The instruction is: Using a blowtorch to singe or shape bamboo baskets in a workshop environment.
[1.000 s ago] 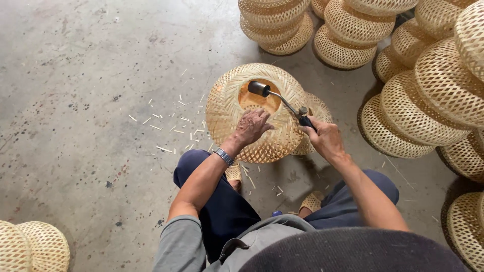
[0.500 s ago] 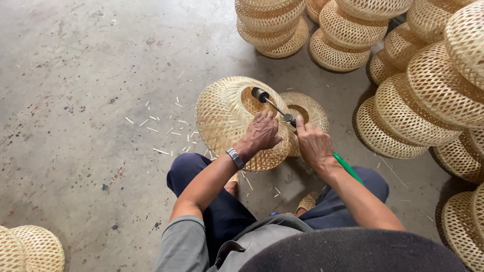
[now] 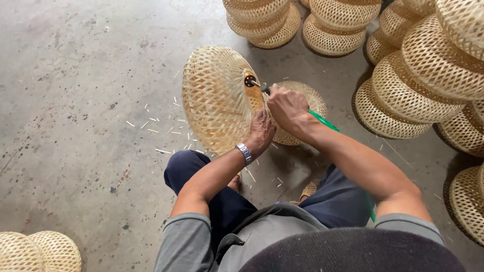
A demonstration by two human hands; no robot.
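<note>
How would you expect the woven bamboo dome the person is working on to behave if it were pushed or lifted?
The bamboo dome is probably light: its weave is open lattice and the left hand alone steadies it on edge. It looks fairly stiff, holding its round shape. Tilted on its rim, it would likely roll or tip if released.

A grey, stained concrete floor (image 3: 75, 90) littered with pale bamboo splinters (image 3: 166, 128); stacks of woven bamboo dome baskets (image 3: 418, 65) crowd the right side, and 2 more (image 3: 38, 252) sit bottom left

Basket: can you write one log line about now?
left hand: steadies woven basket | right hand: grips torch tool | floor: bamboo scraps
</note>
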